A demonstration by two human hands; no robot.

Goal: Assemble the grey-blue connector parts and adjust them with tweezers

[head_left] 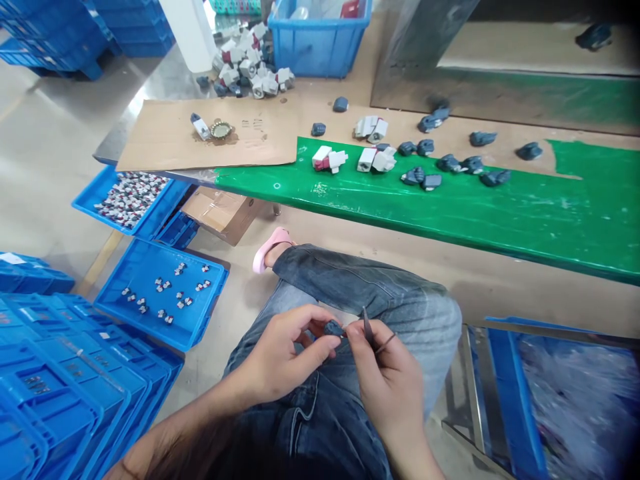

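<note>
Over my lap, my left hand (295, 350) pinches a small dark-blue plastic part (333, 328) between thumb and fingers. Close against it on the right, my right hand (385, 373) is closed around a thin dark pointed tool (368, 328), whose tip sticks up past the fingers. The right fingertips meet the near end of the blue part, and what they pinch there is too small to make out. On the green bench top (350, 200) lie similar dark-blue parts (413, 175) and white-and-red block-shaped pieces (329, 160).
A cardboard sheet (165, 143) on the bench bears a bottle-cap-like dish (221, 129). Behind it are a heap of white pieces (250, 60) and a blue bin (320, 47). Blue trays (215, 293) with small pieces stand at left, beside stacked crates (75, 373); a plastic-lined crate (505, 400) stands right.
</note>
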